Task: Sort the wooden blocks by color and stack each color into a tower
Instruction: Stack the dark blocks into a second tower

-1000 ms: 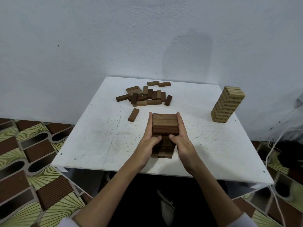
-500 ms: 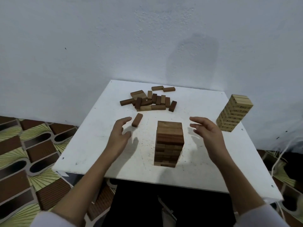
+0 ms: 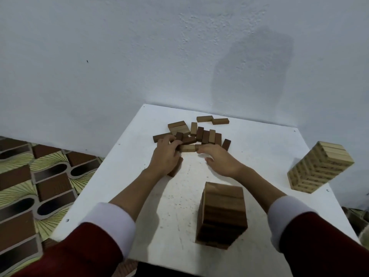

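A brown block tower (image 3: 221,214) stands at the near middle of the white table (image 3: 111,188). A light tan tower (image 3: 319,168) stands at the right edge. Loose brown blocks (image 3: 199,132) lie in a pile at the far middle. My left hand (image 3: 165,154) is at the pile's near left edge, its fingers curled round the left end of a lighter brown block (image 3: 187,148). My right hand (image 3: 219,159) reaches to the other end of that block, fingertips touching it and thumb spread apart. A single dark block (image 3: 176,167) lies partly under my left hand.
A white wall rises right behind the table. Patterned floor tiles (image 3: 40,186) show on the left, below the table edge. My right forearm passes close above and behind the brown tower. Two blocks (image 3: 212,119) lie apart at the far side of the pile.
Both hands let go of the brown tower, spread apart, then reached forward to the loose pile. The view moved closer and the tower now sits nearer me.
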Motion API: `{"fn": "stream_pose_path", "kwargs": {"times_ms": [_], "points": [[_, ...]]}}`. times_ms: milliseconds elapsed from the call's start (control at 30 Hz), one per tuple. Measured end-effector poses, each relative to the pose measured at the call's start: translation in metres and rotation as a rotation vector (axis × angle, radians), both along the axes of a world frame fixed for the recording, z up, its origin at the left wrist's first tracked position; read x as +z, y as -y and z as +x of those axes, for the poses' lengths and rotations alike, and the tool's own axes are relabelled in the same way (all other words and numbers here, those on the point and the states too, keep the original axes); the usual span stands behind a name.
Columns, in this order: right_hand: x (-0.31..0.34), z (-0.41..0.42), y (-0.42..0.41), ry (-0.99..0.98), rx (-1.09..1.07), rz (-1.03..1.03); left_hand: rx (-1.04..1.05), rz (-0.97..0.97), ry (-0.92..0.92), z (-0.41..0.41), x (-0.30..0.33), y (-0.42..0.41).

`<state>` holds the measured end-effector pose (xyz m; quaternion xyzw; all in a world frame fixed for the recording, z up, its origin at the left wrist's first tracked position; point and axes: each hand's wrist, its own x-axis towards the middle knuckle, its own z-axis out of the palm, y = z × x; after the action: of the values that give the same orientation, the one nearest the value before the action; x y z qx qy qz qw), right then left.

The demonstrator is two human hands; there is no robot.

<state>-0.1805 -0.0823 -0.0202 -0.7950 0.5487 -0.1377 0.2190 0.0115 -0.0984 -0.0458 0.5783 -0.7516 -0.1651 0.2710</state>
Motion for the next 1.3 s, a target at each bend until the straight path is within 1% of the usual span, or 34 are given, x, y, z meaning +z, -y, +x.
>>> {"fn": "stream_pose_path", "kwargs": {"times_ms": [67,167,267,367,433,467,533,600,667,700,733,833,933,1067,1167,1300], "points": [[-0.007,0.008,0.021,-0.095,0.058,-0.030,-0.010,0.006,0.038,-0.003,-0.001,0.014],[-0.019,0.014,0.043,-0.281,0.050,-0.044,-0.050,0.023,0.095,-0.005,-0.006,0.031],[-0.027,0.015,0.041,-0.381,0.041,-0.065,-0.034,-0.023,0.073,-0.003,-0.013,0.034],[-0.026,0.013,0.034,-0.316,0.110,-0.128,-0.021,-0.113,0.071,0.003,-0.021,0.031],[-0.023,0.007,0.034,-0.181,0.136,-0.160,0.012,-0.225,0.140,0.008,-0.024,0.028],[-0.021,0.002,0.035,-0.116,0.112,-0.190,0.047,-0.270,0.163,0.009,-0.024,0.028],[-0.023,-0.010,0.044,-0.061,-0.045,-0.286,0.106,-0.290,0.169,0.008,-0.020,0.034],[-0.028,-0.024,0.057,-0.044,-0.226,-0.281,0.109,-0.225,0.167,0.002,-0.014,0.047],[-0.032,-0.030,0.067,-0.087,-0.339,-0.178,0.059,-0.150,0.183,-0.005,-0.011,0.066],[-0.034,-0.029,0.067,-0.093,-0.338,-0.105,0.016,-0.106,0.206,-0.007,-0.010,0.072],[-0.040,-0.030,0.069,-0.089,-0.302,-0.087,-0.024,-0.054,0.237,-0.010,-0.012,0.081],[-0.046,-0.020,0.066,-0.058,-0.160,-0.133,-0.073,0.103,0.380,-0.015,-0.017,0.092],[-0.049,-0.003,0.057,-0.033,-0.114,-0.098,-0.078,0.114,0.458,-0.012,-0.020,0.087],[-0.042,0.009,0.042,-0.009,-0.016,-0.037,-0.049,0.101,0.443,-0.003,-0.022,0.069],[-0.026,0.003,0.032,0.013,0.035,0.057,-0.044,0.070,0.427,0.003,-0.024,0.050],[0.015,-0.005,0.019,0.063,0.021,0.079,-0.054,-0.065,0.170,0.017,-0.031,0.022]]}}
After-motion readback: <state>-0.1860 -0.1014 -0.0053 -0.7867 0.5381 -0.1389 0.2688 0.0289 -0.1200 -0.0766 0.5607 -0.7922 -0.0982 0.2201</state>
